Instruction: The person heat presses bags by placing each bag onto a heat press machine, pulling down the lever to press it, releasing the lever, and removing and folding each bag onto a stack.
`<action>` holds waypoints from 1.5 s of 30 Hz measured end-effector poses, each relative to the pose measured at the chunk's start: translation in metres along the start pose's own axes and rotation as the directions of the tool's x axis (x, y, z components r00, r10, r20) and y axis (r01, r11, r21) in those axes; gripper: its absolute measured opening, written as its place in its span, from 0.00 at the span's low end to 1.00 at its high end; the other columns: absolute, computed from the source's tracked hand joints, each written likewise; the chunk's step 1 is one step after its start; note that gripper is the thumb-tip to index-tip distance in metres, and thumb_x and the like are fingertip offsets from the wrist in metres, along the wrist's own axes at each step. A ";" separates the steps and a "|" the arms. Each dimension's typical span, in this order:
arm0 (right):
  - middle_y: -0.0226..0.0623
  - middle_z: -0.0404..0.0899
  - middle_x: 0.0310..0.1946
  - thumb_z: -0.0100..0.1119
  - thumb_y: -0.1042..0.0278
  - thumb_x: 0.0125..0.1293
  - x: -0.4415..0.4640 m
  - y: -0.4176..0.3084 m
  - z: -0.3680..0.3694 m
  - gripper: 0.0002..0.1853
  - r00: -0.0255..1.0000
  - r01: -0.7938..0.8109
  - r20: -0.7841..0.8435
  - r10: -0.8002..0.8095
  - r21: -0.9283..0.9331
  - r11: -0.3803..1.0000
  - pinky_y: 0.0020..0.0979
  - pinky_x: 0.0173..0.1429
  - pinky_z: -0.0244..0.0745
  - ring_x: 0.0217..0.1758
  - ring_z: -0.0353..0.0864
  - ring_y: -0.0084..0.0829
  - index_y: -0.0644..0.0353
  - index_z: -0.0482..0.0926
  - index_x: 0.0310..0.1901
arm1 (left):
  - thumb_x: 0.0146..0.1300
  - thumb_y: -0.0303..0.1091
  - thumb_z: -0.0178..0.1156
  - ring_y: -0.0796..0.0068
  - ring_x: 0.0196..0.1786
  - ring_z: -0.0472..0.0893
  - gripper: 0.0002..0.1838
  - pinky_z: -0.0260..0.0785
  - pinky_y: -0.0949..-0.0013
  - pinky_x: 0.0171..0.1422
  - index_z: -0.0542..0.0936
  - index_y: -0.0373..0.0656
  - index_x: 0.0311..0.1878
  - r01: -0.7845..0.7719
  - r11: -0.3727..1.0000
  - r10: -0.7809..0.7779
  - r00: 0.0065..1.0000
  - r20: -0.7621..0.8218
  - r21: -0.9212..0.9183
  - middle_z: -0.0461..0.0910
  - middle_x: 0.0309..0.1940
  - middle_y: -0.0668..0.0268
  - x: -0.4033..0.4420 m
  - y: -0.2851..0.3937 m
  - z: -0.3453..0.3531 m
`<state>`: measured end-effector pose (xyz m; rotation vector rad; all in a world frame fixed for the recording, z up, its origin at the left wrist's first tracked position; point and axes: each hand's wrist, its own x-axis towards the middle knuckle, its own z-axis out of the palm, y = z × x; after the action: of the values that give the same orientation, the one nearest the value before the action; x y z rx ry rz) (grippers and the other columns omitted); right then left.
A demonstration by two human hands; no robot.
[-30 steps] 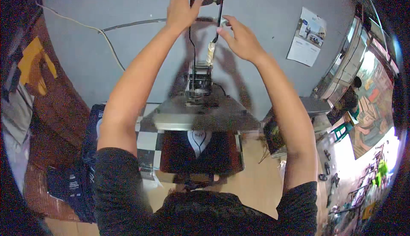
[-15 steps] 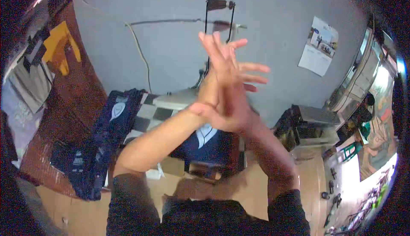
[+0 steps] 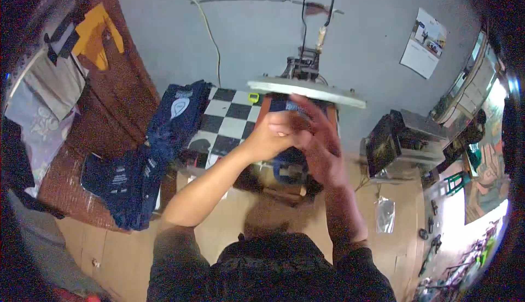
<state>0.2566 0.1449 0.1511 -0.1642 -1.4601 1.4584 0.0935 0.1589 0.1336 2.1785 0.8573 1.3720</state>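
My left hand [image 3: 273, 138] and my right hand [image 3: 324, 151] meet in front of a heat press. The left fingers are curled and pressed against the right hand. My right fingers are bent and smeared by motion, so their grip is unclear. No object shows between the hands. Just beyond them is the white upper plate [image 3: 273, 87] of the press, with its black handle frame [image 3: 304, 23] above. Dark blue cloth [image 3: 279, 103] with a light print lies beneath the plate, partly hidden by my hands.
Printed navy garments [image 3: 178, 110] lie at the left, near a checkered tabletop [image 3: 223, 127] with a small yellow item [image 3: 253, 98]. A dark boxy appliance [image 3: 404, 138] stands right. A clear plastic bag [image 3: 385, 214] lies lower right. A calendar [image 3: 424, 42] hangs on the wall.
My hands have gone from raised, fingers spread and crossing, to lower with fingers bent together. The view has shifted, so the press plate and checkered tabletop show more fully.
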 end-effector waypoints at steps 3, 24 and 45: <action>0.49 0.75 0.58 0.61 0.64 0.66 -0.021 -0.003 0.033 0.31 0.992 -0.102 0.044 0.116 -0.243 0.965 0.38 0.66 0.67 0.60 0.76 0.40 0.65 0.61 0.67 | 0.65 0.30 0.62 0.82 0.34 0.79 0.06 0.72 0.74 0.40 0.76 0.38 0.36 0.026 0.983 -0.020 0.999 0.037 -0.180 0.81 0.30 0.67 -0.053 -0.002 -0.020; 0.42 0.82 0.34 0.68 0.63 0.52 -0.134 -0.140 0.059 0.11 0.712 0.610 0.021 -0.702 -0.513 0.604 0.36 0.39 0.80 0.34 0.83 0.36 0.61 0.79 0.30 | 0.58 0.39 0.67 0.61 0.30 0.84 0.13 0.73 0.61 0.35 0.79 0.40 0.27 0.412 0.817 -0.440 0.898 -0.024 0.404 0.83 0.26 0.57 -0.098 -0.162 0.076; 0.41 0.82 0.30 0.66 0.62 0.53 -0.155 -0.163 -0.052 0.11 0.726 0.590 0.021 -0.688 -0.533 0.607 0.33 0.38 0.80 0.32 0.83 0.34 0.63 0.80 0.27 | 0.50 0.38 0.70 0.52 0.56 0.75 0.22 0.71 0.57 0.60 0.78 0.43 0.49 0.218 0.671 -0.436 0.889 0.140 0.709 0.77 0.51 0.56 -0.101 -0.237 0.155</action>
<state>0.4540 0.0289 0.1857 -0.0741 -1.4986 0.4264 0.1367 0.2549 -0.1486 2.4551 1.7368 0.5408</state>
